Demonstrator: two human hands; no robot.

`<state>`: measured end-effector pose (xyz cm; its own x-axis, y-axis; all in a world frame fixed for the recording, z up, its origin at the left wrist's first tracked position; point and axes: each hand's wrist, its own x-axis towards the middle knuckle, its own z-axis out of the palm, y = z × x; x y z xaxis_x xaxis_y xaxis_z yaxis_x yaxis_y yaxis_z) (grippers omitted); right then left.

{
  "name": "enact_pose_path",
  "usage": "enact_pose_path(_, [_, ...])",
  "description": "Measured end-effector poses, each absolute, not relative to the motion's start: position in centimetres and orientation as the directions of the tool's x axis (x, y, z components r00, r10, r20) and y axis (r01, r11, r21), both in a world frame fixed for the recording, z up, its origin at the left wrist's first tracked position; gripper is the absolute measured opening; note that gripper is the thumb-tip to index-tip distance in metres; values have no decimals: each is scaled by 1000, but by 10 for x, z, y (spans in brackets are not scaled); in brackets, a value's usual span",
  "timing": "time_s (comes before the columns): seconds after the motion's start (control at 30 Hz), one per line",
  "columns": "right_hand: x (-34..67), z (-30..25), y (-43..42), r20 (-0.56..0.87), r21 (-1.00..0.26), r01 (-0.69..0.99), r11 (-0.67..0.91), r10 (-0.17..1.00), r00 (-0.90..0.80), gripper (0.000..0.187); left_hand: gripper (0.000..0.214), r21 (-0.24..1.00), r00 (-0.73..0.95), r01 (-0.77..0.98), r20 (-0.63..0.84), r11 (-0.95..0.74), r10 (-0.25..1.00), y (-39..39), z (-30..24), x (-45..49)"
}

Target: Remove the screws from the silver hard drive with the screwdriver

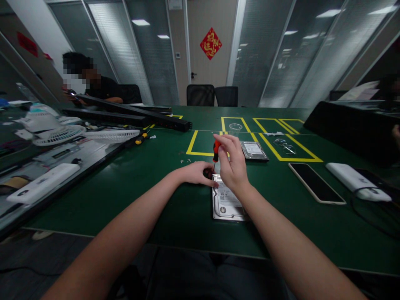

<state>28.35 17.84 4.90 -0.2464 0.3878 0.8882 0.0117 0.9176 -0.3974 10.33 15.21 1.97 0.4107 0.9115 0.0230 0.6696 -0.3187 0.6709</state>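
Note:
A silver hard drive (229, 204) lies flat on the green table in front of me. My right hand (233, 162) grips a red and black screwdriver (216, 150), held upright with its shaft pointing down at the drive's far left corner. The tip's exact contact is too small to make out. At that same corner, my left hand (200, 173) curves its thumb and fingers around the drive's edge, steadying it; some fingertips are in shadow. Several tiny screws (186, 161) are scattered on the table beyond my left hand.
A second hard drive (253, 151) lies behind my right hand, near a clear plastic cup (235, 127). To the right are glasses (285, 146), a phone (316, 182) and a white power bank (358, 181). Fan parts (56, 125) and a yellow-black screwdriver (141, 138) sit left. A person (103, 87) sits beyond.

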Motion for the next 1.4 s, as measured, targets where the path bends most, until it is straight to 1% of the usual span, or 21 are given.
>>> enact_pose_path(0.17, [283,48,180,887,-404,30,914,400,-230,31,57,676,414,665,24,-319,910,153,20,104])
enact_pose_path(0.37, [281,45,182,883,-432,9,902,425,-202,27,56,669,410,672,20,-317,912,152,21,104])
enact_pose_path(0.6, [282,47,181,896,-406,33,913,404,-183,26,56,673,398,675,13,-303,917,151,22,104])
enact_pose_path(0.77, [283,50,179,903,-386,43,921,387,-183,27,59,684,395,665,19,-300,918,149,23,105])
enact_pose_path(0.9, [284,52,177,902,-386,40,922,386,-192,26,57,684,399,661,28,-309,916,150,22,105])
enact_pose_path(1.03, [285,51,177,892,-393,17,919,386,-237,38,58,662,390,686,16,-302,921,151,21,104])
enact_pose_path(1.13, [285,49,180,888,-393,13,919,384,-252,41,59,651,378,701,7,-291,926,151,22,104])
enact_pose_path(1.4, [284,50,179,896,-381,23,924,375,-239,35,54,658,398,685,21,-312,917,152,21,104])
